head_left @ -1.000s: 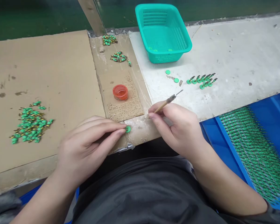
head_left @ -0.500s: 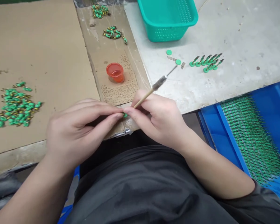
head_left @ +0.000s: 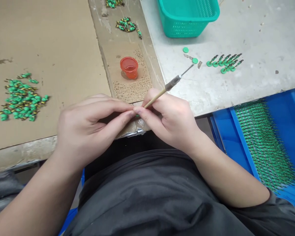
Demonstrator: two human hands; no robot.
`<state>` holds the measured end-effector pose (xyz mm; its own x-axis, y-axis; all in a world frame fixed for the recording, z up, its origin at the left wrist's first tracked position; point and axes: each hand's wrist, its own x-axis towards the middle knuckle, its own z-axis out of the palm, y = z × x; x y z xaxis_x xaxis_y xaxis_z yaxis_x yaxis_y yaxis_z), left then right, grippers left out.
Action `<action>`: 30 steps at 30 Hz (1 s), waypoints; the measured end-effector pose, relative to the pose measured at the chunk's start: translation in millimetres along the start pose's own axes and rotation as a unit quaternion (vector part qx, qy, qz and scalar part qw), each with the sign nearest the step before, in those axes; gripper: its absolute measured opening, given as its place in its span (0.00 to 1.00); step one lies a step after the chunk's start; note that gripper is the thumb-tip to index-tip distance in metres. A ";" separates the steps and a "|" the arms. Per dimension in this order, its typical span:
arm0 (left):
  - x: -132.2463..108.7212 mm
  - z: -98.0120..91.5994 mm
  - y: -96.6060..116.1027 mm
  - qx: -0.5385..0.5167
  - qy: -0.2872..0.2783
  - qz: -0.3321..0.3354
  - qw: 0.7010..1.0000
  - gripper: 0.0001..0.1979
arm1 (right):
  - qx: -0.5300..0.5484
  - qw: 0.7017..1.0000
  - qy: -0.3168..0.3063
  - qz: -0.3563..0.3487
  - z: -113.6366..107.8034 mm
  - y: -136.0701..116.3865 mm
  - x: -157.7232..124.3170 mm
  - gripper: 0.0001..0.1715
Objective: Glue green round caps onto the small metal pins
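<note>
My left hand [head_left: 88,123] is closed in a pinch at the table's front edge, its thumb and forefinger meeting my right hand's fingertips. Between them shows a sliver of a small green piece [head_left: 137,115], mostly hidden by the fingers. My right hand [head_left: 174,119] is closed around a thin wooden-handled needle tool [head_left: 159,95], whose dark collar and metal tip point up and away to the right. Its thumb and forefinger also press at the green piece. A red cup [head_left: 129,67] with liquid in it stands just beyond the fingers.
Small green, yellow and dark pieces lie in a heap [head_left: 24,100] at left and a smaller pile [head_left: 126,24] behind the cup. A green basket [head_left: 184,28], green discs [head_left: 195,61] and upright green pieces [head_left: 225,63] are on the right. A blue tray [head_left: 245,144] holds many rows.
The whole view has shifted slightly, with the table's things appearing lower-left to upper-right displaced. Both hands keep their pinch, and the needle tool stays in my right hand.
</note>
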<state>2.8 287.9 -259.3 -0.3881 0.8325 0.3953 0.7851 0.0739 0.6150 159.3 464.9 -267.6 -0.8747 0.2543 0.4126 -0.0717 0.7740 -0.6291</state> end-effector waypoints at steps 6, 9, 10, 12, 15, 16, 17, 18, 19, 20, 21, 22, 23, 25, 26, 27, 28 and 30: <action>-1.3 0.5 2.5 0.002 0.001 -0.013 1.000 0.04 | 0.009 1.000 0.019 0.022 -7.7 -2.1 -2.1 0.12; -1.6 1.0 3.5 -0.001 0.006 -0.018 1.000 0.04 | 0.016 0.999 0.013 0.028 -10.7 -2.0 -2.7 0.09; -1.5 1.1 3.8 -0.001 0.006 -0.020 1.000 0.04 | 0.016 0.999 0.010 0.028 -11.2 -1.9 -2.7 0.09; -1.3 1.1 4.3 0.001 0.003 -0.022 1.000 0.05 | 0.013 1.000 0.008 0.022 -11.9 -1.9 -2.5 0.08; -1.2 1.3 4.4 0.001 0.002 -0.022 1.000 0.05 | 0.005 1.000 -0.005 0.019 -13.4 -2.6 -1.9 0.10; -1.2 1.4 4.3 0.000 0.003 -0.022 1.000 0.05 | 0.003 1.000 -0.013 0.019 -14.1 -3.1 -1.6 0.10; -1.3 1.5 4.2 -0.002 0.003 -0.020 1.000 0.05 | 0.001 1.000 -0.020 0.020 -15.0 -3.6 -1.4 0.10; -1.4 1.6 4.1 -0.002 0.003 -0.019 1.000 0.04 | 0.000 0.999 -0.027 0.021 -15.9 -4.2 -1.2 0.10; -1.5 1.5 4.0 -0.003 0.004 -0.018 1.000 0.04 | -0.001 0.999 -0.032 0.022 -16.6 -4.7 -1.0 0.10; -1.7 1.4 4.0 -0.002 0.004 -0.018 1.000 0.04 | -0.002 0.999 -0.035 0.023 -17.2 -5.2 -0.8 0.10; -1.9 1.2 4.0 -0.002 0.004 -0.020 1.000 0.04 | -0.003 0.999 -0.037 0.025 -17.5 -5.6 -0.7 0.10; -2.0 1.0 4.0 -0.001 0.004 -0.022 1.000 0.04 | -0.003 0.999 -0.037 0.024 -17.6 -5.9 -0.5 0.10; -2.1 0.7 4.0 0.000 0.004 -0.023 1.000 0.04 | -0.002 0.999 -0.036 0.021 -17.5 -6.0 -0.3 0.10; -2.1 0.4 3.9 0.001 0.002 -0.023 1.000 0.04 | 0.001 0.999 -0.035 0.012 -17.0 -6.0 0.1 0.10; -2.1 0.3 3.7 0.001 0.001 -0.021 1.000 0.04 | 0.002 0.999 -0.036 0.009 -16.9 -6.0 0.3 0.10; -2.0 0.4 3.6 0.001 0.000 -0.020 1.000 0.05 | 0.001 0.999 -0.037 0.008 -16.8 -5.9 0.5 0.10; -1.9 0.6 3.4 0.000 0.000 -0.020 1.000 0.05 | -0.001 0.999 -0.040 0.008 -17.0 -6.0 0.7 0.10; -1.6 1.1 3.3 -0.001 0.000 -0.022 1.000 0.05 | -0.008 0.999 -0.048 0.007 -17.9 -6.3 1.5 0.10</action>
<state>6.6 287.4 -258.6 -0.4228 0.8280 0.3682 0.7666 0.1101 0.6327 167.1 470.8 -251.2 -0.9178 0.2090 0.3375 -0.0519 0.7797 -0.6240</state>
